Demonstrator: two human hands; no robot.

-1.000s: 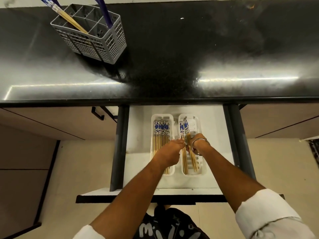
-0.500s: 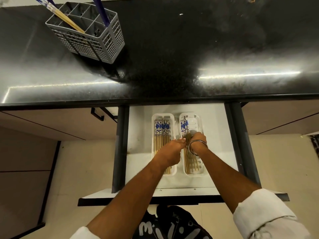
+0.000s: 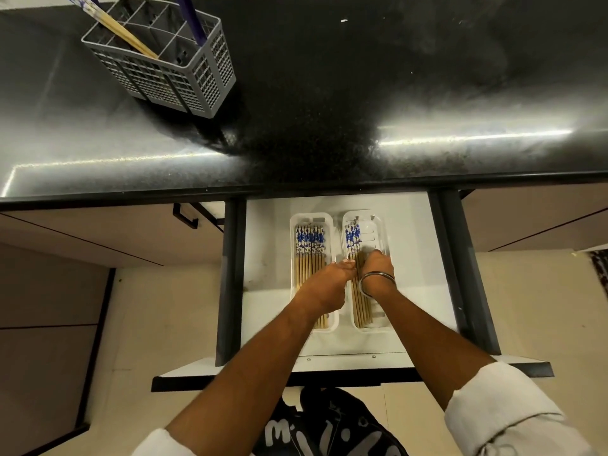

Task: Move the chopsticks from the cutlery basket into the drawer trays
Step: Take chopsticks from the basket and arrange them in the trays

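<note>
Two white trays lie side by side in the open drawer (image 3: 269,232). The left tray (image 3: 331,232) holds several bamboo chopsticks (image 3: 308,255) with blue-and-white tops. The right tray (image 3: 383,225) holds a few chopsticks (image 3: 352,238) along its left side. My right hand (image 3: 378,266), with a metal bangle on the wrist, is closed over the chopsticks in the right tray. My left hand (image 3: 329,284) reaches across the left tray, its fingertips touching the same chopsticks. On the counter at the far left, the grey cutlery basket (image 3: 171,70) holds chopsticks (image 3: 118,28).
The black countertop (image 3: 362,93) runs across the top, and the drawer opens under its front edge. Dark drawer rails (image 3: 230,278) stand at both sides. A blue handle (image 3: 190,18) sticks out of the basket. Cabinet fronts with a black handle (image 3: 186,218) are at the left.
The chopsticks in the right tray were crossed a second ago and now lie straight along its left side. Both hands have shifted slightly towards the far end of the tray.
</note>
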